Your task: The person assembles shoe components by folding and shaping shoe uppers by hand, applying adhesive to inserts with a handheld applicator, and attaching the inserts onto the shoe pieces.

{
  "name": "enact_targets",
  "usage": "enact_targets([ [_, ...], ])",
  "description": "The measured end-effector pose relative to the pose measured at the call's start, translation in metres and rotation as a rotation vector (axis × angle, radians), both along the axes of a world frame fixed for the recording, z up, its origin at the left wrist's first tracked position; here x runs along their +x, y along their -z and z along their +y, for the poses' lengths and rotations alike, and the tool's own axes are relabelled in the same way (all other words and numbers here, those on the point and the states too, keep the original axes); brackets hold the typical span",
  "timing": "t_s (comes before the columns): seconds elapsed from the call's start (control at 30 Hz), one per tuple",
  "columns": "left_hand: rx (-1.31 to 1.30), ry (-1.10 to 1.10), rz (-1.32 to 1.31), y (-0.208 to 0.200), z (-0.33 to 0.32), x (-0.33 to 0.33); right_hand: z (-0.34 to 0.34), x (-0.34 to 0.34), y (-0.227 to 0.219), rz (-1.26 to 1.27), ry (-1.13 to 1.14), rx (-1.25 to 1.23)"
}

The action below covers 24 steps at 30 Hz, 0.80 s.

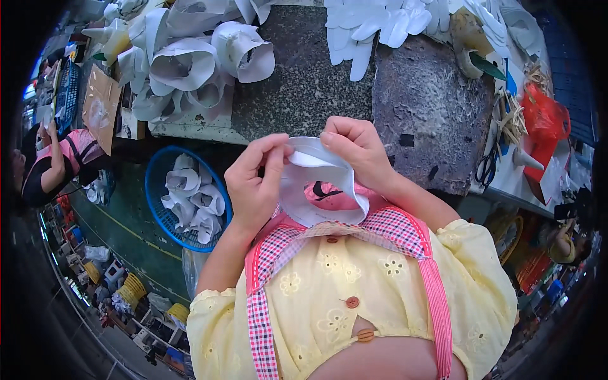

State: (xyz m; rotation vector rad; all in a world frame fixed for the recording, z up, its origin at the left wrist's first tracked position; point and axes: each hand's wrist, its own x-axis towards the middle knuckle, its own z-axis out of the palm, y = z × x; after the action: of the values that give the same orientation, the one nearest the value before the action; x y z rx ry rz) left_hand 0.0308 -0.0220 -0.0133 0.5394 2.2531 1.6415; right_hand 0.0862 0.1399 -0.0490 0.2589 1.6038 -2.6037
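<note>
Between my hands, close in front of my chest, is a white shoe upper (pixel 291 195), bent into an open ring. My left hand (pixel 255 180) is closed, with thumb and fingers pinching the upper's left edge. On the other side, the thumb and bent fingers of my right hand (pixel 360 151) grip its top right edge. Pink apron cloth shows through the opening. More white uppers (pixel 183 63) are heaped on the bench at the far left. Flat white insole-shaped pieces (pixel 380 22) lie in a pile at the far edge.
A blue basket (pixel 151 190) of white uppers stands below the bench at left. Dark worn boards (pixel 430 107) cover the bench top. Black-handled scissors (pixel 486 170), a red plastic bag (pixel 546 117) and pale strips (pixel 510 117) lie right. Another person (pixel 57 164) is at far left.
</note>
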Motion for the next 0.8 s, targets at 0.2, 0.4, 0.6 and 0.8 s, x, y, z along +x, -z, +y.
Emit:
enact_targets([
  [0.2,-0.126,0.086,0.258,-0.009,-0.001,-0.019,0.004,-0.001,0.000,0.001,-0.016,-0.001],
  [0.4,-0.135,0.169,-0.242,0.001,0.006,-0.014,0.005,-0.003,0.000,-0.043,-0.059,-0.014],
  [0.6,-0.262,0.149,0.113,0.005,0.012,-0.011,0.023,-0.007,-0.001,0.074,-0.308,0.276],
  [0.8,-0.128,-0.058,-0.098,0.017,0.014,-0.021,0.030,-0.023,0.001,-0.060,-0.259,0.148],
])
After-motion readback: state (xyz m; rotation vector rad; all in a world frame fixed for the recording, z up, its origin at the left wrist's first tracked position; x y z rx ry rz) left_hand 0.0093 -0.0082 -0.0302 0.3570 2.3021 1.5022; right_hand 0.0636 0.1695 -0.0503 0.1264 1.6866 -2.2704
